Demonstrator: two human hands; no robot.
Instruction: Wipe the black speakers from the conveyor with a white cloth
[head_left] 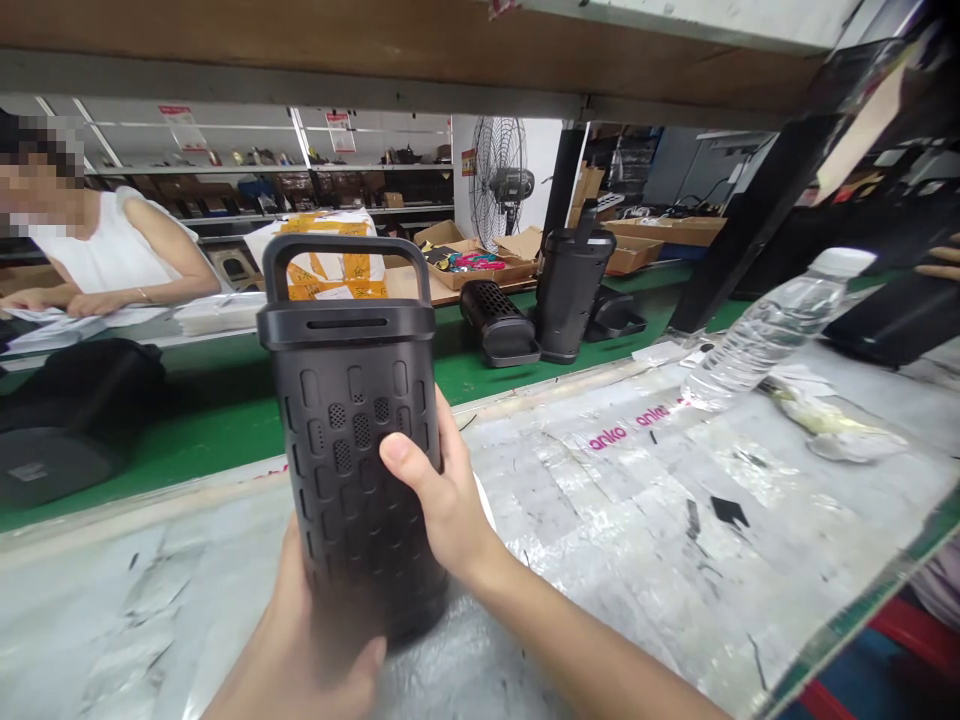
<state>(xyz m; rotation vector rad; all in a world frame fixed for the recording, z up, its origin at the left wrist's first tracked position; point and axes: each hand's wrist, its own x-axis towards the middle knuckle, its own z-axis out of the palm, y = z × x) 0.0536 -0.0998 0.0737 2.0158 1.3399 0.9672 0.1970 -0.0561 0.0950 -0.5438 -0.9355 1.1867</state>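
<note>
Black rounded-box plastic case with loop handle and perforated front (356, 400) left of clear white-capped plastic bottle (780, 325), left hand (300, 630) clamped on case's lower end, right hand (450, 505) clamped on its side, pink "anko" lettering (609, 437) beside bottle.

Room over bench (600, 520) between black handled unit (349, 425) and water bottle (776, 330); overhead board (375, 60) caps height; post (754, 220) beyond bottle.
</note>
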